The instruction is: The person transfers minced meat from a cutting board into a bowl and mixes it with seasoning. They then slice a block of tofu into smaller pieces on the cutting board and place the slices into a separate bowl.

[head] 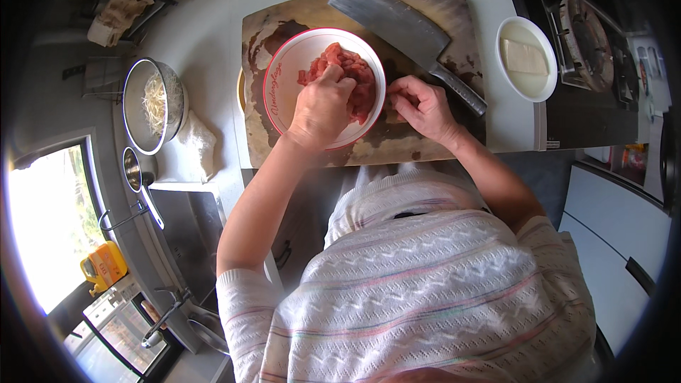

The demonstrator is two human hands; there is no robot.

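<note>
A white bowl (pixel 287 72) with a red rim stands on a worn wooden cutting board (pixel 298 8). Cut pieces of raw red meat (pixel 362 72) are heaped on its right side. My left hand (pixel 322 109) reaches into the bowl, curled fingers against the meat; its fingertips are hidden. Just outside the bowl's right rim, my right hand (pixel 423 106) is low over the board with thumb and forefinger drawn together. Whether it pinches anything is unclear. Beyond it a broad cleaver (pixel 393 18) lies flat, its metal handle (pixel 460 90) towards the lower right.
To the right, a white oval dish (pixel 505 82) holds a pale block (pixel 524 57) in liquid, beside a gas burner (pixel 585 42). On the left are a colander (pixel 178 109) with pale shreds, a white cloth (pixel 197 143), a small saucepan (pixel 132 170) and a sink (pixel 194 234) with a faucet (pixel 167 311).
</note>
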